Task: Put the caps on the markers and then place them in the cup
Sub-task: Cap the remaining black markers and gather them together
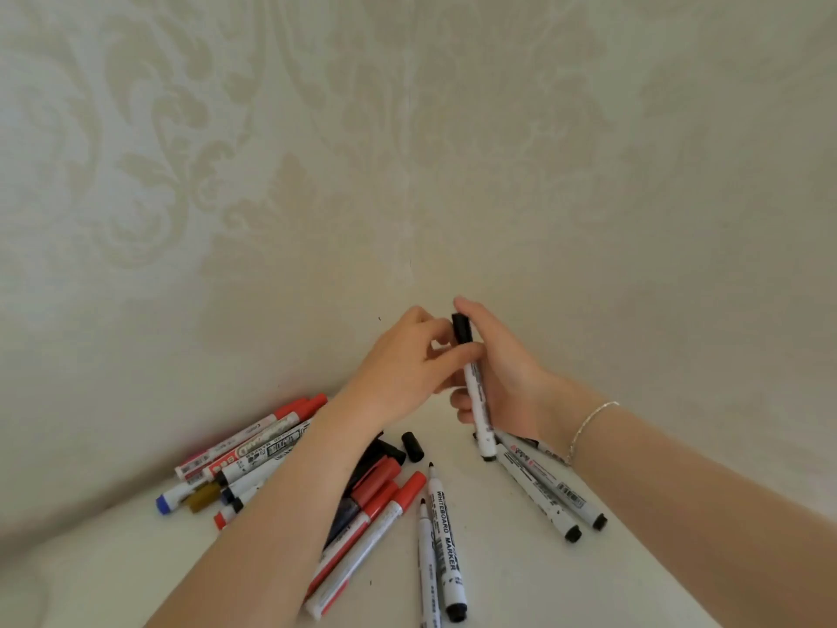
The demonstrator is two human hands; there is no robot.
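While both hands grip it, white marker (478,396) upright, black cap (462,328) on top.

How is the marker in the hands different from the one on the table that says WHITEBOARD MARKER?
The held marker stands nearly upright, gripped by both hands; the WHITEBOARD MARKER lies flat, untouched. The held one wears a black cap on top; the lying one's tip is bare. Both have white barrels with dark print.
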